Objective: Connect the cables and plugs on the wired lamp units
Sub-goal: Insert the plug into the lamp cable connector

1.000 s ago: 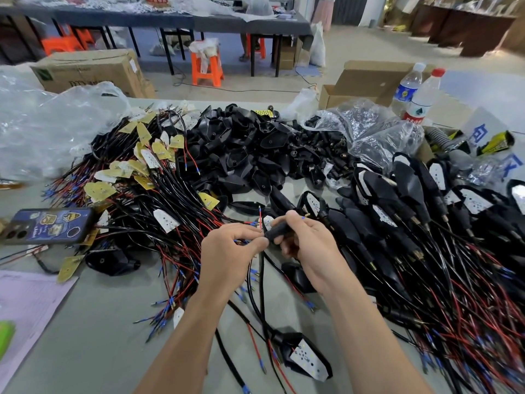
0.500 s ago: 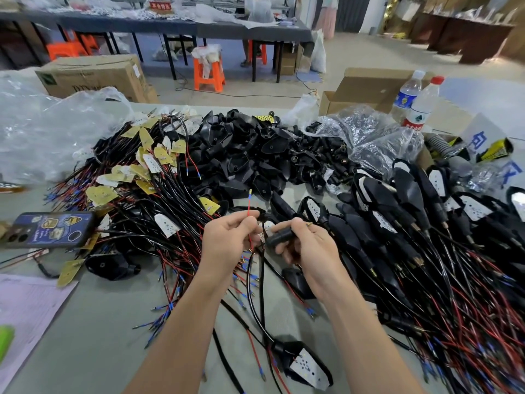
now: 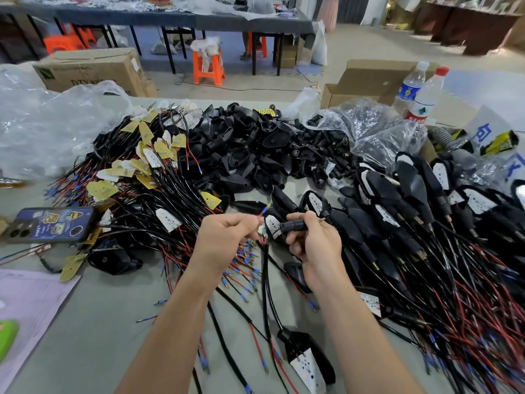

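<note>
My left hand (image 3: 224,237) pinches a thin red wire (image 3: 262,213) with a blue-and-yellow tip that points up and to the right. My right hand (image 3: 315,241) grips a short black ribbed plug sleeve (image 3: 294,224), held level, with a thin metal pin showing at its right end. The wire tip sits just left of and above the sleeve, apart from it. A black cable (image 3: 265,285) hangs from between my hands down to a black lamp unit (image 3: 305,356) with a white LED board, lying on the table near me.
A heap of wired LED boards (image 3: 147,177) lies to the left, black housings (image 3: 241,149) in the middle, assembled lamp units (image 3: 426,223) on the right. A phone (image 3: 48,224) and papers (image 3: 28,305) lie at left. Two bottles (image 3: 417,92) and plastic bags stand behind.
My hands have drawn a little apart. The red wire tip, upright half a second ago, now leans right toward the sleeve, and my left hand has shifted left.
</note>
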A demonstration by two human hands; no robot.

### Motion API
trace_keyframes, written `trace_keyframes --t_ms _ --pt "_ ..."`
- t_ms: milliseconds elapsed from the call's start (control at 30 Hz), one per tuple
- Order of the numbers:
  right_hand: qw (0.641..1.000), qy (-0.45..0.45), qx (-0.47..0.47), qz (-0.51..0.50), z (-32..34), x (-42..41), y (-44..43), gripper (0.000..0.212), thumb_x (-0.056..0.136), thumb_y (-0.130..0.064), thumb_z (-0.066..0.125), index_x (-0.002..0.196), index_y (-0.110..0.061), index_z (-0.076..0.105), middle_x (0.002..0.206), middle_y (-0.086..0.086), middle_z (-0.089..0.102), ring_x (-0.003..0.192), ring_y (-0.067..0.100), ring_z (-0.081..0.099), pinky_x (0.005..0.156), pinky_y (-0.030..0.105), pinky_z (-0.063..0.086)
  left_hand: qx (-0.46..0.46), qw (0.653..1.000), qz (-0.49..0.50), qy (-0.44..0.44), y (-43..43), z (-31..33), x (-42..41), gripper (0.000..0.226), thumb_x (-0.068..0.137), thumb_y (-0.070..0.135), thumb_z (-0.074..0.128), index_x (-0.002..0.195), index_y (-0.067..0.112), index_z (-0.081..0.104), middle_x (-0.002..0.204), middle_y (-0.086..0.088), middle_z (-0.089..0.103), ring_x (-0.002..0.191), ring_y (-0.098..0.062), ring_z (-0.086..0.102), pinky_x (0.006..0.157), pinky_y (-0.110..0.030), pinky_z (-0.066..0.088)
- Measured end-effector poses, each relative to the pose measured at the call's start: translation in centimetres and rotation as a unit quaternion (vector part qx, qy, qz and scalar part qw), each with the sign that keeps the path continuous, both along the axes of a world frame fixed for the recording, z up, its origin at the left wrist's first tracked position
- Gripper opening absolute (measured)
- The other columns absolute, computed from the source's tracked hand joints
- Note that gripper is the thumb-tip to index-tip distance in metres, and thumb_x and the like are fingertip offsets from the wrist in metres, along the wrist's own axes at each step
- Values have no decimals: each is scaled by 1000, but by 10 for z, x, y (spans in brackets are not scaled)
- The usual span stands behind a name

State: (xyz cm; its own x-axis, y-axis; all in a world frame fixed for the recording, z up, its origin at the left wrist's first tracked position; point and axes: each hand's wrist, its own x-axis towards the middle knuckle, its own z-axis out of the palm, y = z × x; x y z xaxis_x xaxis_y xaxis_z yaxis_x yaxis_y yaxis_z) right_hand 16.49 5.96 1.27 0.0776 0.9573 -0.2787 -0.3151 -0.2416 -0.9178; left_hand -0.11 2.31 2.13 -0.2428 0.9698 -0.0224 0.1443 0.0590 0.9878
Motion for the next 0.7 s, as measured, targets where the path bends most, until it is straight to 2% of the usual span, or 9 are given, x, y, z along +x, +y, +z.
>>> trace_keyframes --t_ms 67,133,200,300,400,467,567,700 --pt "1000 7 14 1 1 -1 0 43 111 -26 40 93 -2 71 55 10 55 43 15 39 42 21 30 -10 998 3 54 0 -1 1 19 92 21 77 75 27 83 76 9 78 81 0 73 82 -23 52" --pt "999 16 28 -1 2 -2 0 44 112 -27 39 94 -1 71 55 10 55 45 16 40 43 22 31 -11 995 22 97 -1 0 4 21 88 24 80 73 38 81 74 16 77 77 1 73 72 -17 51" --pt "999 21 39 -3 3 -3 0 46 112 -27 38 94 -1 71 55 11 55 47 17 41 44 23 32 -5 987 39 155 -2 0 7 27 88 26 79 68 45 76 69 17 75 72 -5 72 61 -18 53" --pt "999 17 49 5 3 -2 0 46 112 -27 38 93 -2 72 57 12 57 49 17 43 46 24 34 5 977 39 211 -1 1 8 30 88 25 78 67 46 73 64 21 71 69 -4 69 63 -15 52" --pt "998 4 60 32 3 -1 0 45 112 -25 39 91 -2 72 57 12 57 49 17 44 47 24 35 8 974 27 225 0 2 9 15 88 23 79 78 33 82 63 29 68 67 8 66 59 -5 43" --pt "997 -15 67 45 3 -2 0 44 111 -23 39 90 -1 71 56 10 57 49 16 44 47 24 35 14 974 21 224 0 1 9 10 88 21 79 83 29 84 64 31 68 67 11 65 60 -4 43" --pt "997 -34 63 34 3 -1 1 42 110 -22 41 88 -4 72 56 9 57 48 16 44 47 25 35 10 976 24 216 0 1 10 10 89 23 78 85 30 84 64 26 69 66 6 65 59 -5 43" --pt "998 -31 48 8 1 1 3 42 109 -24 42 86 -6 73 56 9 57 46 16 43 44 23 34 11 979 30 202 -2 1 11 19 89 25 78 76 39 80 66 24 71 71 1 68 60 -8 47"
